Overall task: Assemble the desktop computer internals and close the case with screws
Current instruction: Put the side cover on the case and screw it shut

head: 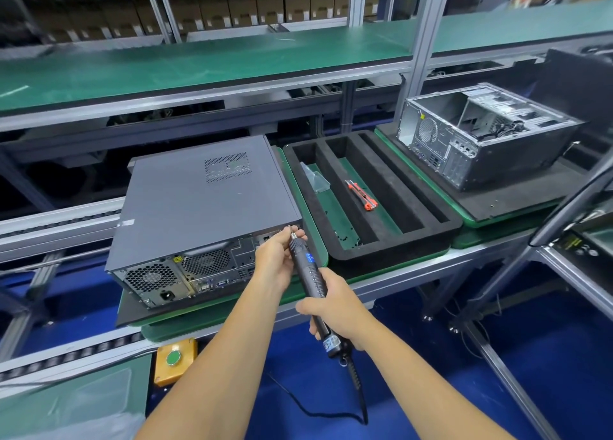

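Note:
A grey desktop case [199, 200] lies on its side on a green pallet, side panel on, rear ports and fans facing me. My right hand [335, 302] grips the black electric screwdriver [306, 267] by its handle, and its bit points at the case's upper rear right corner. My left hand [278, 257] pinches the screwdriver's tip by the bit, right at that corner. Any screw there is hidden by my fingers.
A black foam tray [428, 220] to the right holds an orange utility knife [361, 195], a clear plastic piece [316, 179] and small black screws [348, 239]. An open case [481, 134] sits far right. A yellow button box [174, 360] hangs below the conveyor. A metal stand leans at right.

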### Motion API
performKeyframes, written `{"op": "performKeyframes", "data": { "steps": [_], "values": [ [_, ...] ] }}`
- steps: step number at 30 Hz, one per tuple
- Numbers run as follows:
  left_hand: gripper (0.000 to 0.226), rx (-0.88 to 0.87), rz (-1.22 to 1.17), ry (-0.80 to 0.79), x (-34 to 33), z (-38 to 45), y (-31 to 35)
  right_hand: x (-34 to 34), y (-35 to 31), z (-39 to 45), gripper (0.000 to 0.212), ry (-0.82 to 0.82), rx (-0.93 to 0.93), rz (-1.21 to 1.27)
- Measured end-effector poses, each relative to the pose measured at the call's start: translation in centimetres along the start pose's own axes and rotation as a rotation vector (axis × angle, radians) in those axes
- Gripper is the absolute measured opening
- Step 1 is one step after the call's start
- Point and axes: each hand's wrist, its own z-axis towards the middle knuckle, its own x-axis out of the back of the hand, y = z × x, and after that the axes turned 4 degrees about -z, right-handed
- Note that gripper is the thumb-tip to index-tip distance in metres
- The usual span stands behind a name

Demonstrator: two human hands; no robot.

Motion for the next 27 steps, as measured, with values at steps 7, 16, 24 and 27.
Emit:
{"op": "performKeyframes", "data": {
  "steps": [7, 16, 24, 27],
  "values": [
    [0.016, 0.012, 0.019, 0.064, -0.5, -0.4, 0.4, 0.4, -0.4, -0.5, 0.042, -0.018, -0.003, 0.024],
    [0.011, -0.019, -0.008, 0.217, -1.8, -0.2, 0.4, 0.6, -1.0, -1.0, 0.043, -0.010, -0.018, -0.013],
    [0.016, -0.096, 0.039, 0.344, -2.3, -0.1, 0.6, 1.4, -1.5, -1.1, 0.041, -0.013, -0.028, -0.062],
    [0.013, -0.098, 0.036, 0.353, -2.2, 0.0, 0.9, 1.6, -1.6, -1.0, 0.042, -0.028, -0.040, -0.075]
  ]
}}
